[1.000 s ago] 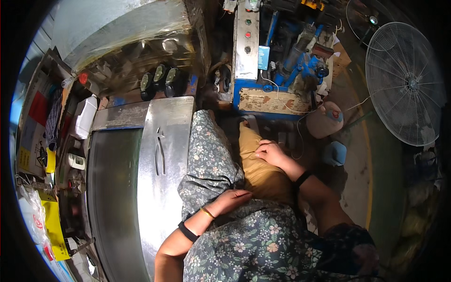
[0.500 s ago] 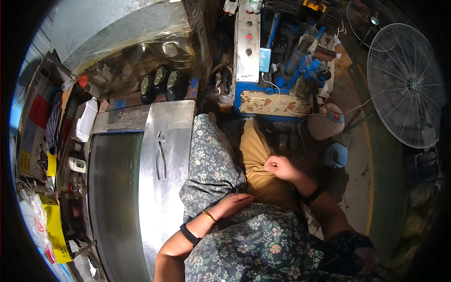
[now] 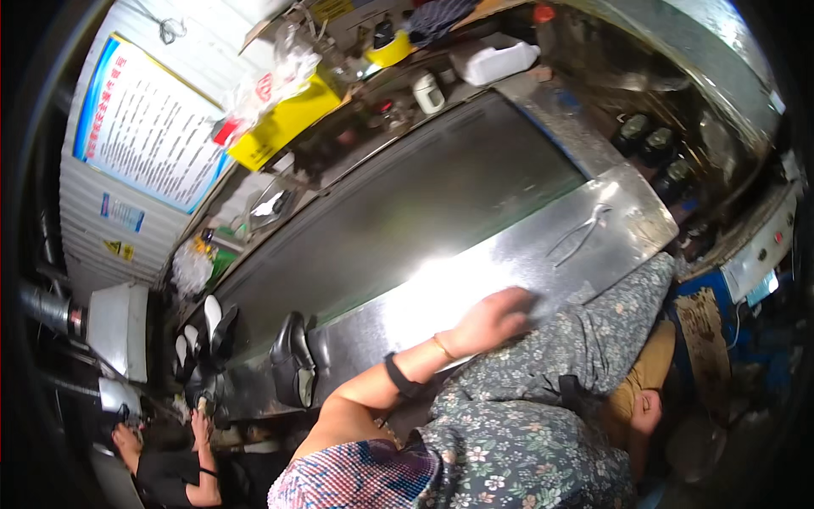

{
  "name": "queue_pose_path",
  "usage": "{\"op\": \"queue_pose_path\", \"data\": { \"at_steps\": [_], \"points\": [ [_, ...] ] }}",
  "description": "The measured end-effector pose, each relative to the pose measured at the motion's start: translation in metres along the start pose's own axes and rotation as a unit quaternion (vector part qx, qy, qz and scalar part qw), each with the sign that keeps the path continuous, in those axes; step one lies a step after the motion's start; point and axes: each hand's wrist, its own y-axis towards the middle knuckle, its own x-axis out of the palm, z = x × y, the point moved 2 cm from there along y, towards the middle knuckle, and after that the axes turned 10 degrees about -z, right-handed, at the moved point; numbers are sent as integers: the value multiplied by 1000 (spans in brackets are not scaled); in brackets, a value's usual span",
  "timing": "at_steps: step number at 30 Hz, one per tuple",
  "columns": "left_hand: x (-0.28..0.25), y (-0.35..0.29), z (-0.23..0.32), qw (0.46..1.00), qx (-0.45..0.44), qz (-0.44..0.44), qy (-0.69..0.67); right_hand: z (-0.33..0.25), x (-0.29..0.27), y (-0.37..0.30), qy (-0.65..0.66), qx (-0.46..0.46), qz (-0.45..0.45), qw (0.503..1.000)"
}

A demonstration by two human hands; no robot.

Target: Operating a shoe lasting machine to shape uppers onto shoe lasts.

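My left hand point(image 3: 492, 324) reaches over the shiny metal edge plate point(image 3: 441, 293) beside the conveyor belt, just past my apron-covered lap. Its fingers are smeared by motion, and no held object shows. Curled on my thigh at the lower right, my right hand point(image 3: 646, 411) looks closed with nothing visible in it. A pair of long-handled pincers point(image 3: 597, 218) lies on the metal plate, beyond my left fingertips and apart from them. One black shoe point(image 3: 294, 360) stands on the plate, left of my left forearm.
The dark belt point(image 3: 407, 229) runs alongside the plate. More shoes point(image 3: 222, 331) stand at its left end, near a co-worker's hand point(image 3: 202, 426). Across the belt, a shelf carries a white jug point(image 3: 500, 64) and a yellow box point(image 3: 284, 123). Several black shoe pieces point(image 3: 653, 144) sit at upper right.
My view has swung left, bringing the black shoe and the co-worker into sight. My left hand has lifted from my lap to above the metal plate; my right hand remains on my thigh.
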Motion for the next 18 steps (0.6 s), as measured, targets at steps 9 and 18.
{"op": "queue_pose_path", "data": {
  "at_steps": [9,18],
  "points": [
    [-180,-302,-111,560,-670,338,352,-6,8,18,-13,-43,7,999],
    [-54,-328,-103,779,-418,220,413,-53,10,27,31,23,-34,999]
  ]
}}
